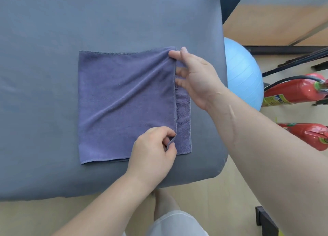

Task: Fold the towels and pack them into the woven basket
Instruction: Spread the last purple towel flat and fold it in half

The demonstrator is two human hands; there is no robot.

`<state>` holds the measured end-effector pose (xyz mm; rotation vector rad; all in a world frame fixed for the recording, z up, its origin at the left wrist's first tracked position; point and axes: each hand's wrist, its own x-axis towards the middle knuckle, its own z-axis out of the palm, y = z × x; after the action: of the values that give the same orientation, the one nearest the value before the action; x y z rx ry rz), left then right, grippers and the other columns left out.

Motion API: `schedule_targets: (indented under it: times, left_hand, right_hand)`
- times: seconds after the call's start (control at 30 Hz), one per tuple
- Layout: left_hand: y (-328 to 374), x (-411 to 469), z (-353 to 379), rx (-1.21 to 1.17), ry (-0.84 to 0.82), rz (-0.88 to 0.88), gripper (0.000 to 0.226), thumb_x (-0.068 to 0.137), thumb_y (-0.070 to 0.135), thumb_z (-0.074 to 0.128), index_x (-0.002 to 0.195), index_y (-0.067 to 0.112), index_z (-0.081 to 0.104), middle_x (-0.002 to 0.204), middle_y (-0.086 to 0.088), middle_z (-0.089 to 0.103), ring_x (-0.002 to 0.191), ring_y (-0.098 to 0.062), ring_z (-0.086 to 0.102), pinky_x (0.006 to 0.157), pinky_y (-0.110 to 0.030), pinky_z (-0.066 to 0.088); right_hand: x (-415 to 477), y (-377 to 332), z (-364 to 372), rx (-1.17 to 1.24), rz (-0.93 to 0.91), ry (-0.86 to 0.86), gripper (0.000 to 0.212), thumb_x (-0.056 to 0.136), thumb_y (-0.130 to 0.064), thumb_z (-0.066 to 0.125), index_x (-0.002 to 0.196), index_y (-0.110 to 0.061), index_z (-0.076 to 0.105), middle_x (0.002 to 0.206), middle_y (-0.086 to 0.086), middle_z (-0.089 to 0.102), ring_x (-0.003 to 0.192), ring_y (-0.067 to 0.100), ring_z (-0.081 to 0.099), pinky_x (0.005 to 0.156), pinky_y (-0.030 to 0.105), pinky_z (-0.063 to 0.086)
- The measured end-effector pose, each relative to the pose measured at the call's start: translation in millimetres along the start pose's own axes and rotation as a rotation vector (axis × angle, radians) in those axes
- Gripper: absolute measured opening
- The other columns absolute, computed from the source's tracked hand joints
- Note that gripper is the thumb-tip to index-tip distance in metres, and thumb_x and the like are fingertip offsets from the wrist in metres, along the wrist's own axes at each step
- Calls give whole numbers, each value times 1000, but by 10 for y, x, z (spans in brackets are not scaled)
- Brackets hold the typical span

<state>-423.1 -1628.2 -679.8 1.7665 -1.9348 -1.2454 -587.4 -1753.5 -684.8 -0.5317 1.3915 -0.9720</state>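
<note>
A purple-blue towel (124,102) lies on the grey bed (53,40), folded over so its upper layer stops short of the lower layer's right edge. My left hand (152,152) pinches the near right corner of the upper layer between thumb and fingers. My right hand (193,76) holds the far right corner of that layer, thumb on top and fingers tucked under its edge. A strip of the lower layer shows at the right. No woven basket is in view.
The bed's right edge and near edge are close to the towel. A light blue exercise ball (243,72) sits on the floor at the right, beside two red fire extinguishers (294,92) and black stand legs. My legs show below the bed.
</note>
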Motion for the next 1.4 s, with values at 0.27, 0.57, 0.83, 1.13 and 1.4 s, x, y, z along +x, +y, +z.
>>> schedule_targets:
  times: [0.27, 0.57, 0.83, 1.13, 1.4]
  left_hand:
    - [76, 160, 205, -9, -78, 19, 17, 82, 12, 66, 91, 27, 68, 75, 11, 57, 71, -8, 52, 71, -28, 48]
    - [42, 274, 371, 10, -139, -55, 17, 81, 13, 63, 91, 26, 68, 68, 10, 54, 76, -8, 51, 70, -24, 44]
    - [302, 51, 215, -70, -66, 55, 19, 74, 11, 65, 86, 25, 69, 66, 9, 54, 70, -9, 51, 63, -19, 42]
    - [205, 149, 719, -17, -294, 3, 35, 89, 34, 68, 121, 21, 62, 94, 10, 50, 91, -10, 51, 88, -27, 45]
    - [-126, 226, 271, 83, 141, 215, 22, 88, 24, 55, 104, 16, 67, 98, 1, 60, 87, -23, 56, 79, -43, 48]
  right_hand:
    - [29, -103, -195, 21, -31, 105, 42, 107, -39, 44, 123, -8, 67, 117, 4, 71, 96, 18, 69, 94, 40, 55]
    - [60, 95, -325, 70, 73, 116, 45, 105, -40, 46, 128, -4, 62, 118, 3, 72, 108, 21, 71, 102, 48, 53]
    - [-44, -104, -463, 101, -61, 156, 41, 105, -36, 50, 120, -3, 68, 115, 4, 70, 90, 21, 65, 82, 44, 57]
    - [102, 215, -602, -39, -4, 195, 22, 94, -36, 61, 89, -28, 80, 100, 8, 61, 90, 25, 54, 88, 43, 47]
    - [-55, 389, -460, -1020, -347, 462, 52, 95, -44, 53, 138, -16, 57, 152, 9, 38, 137, 28, 40, 117, 40, 30]
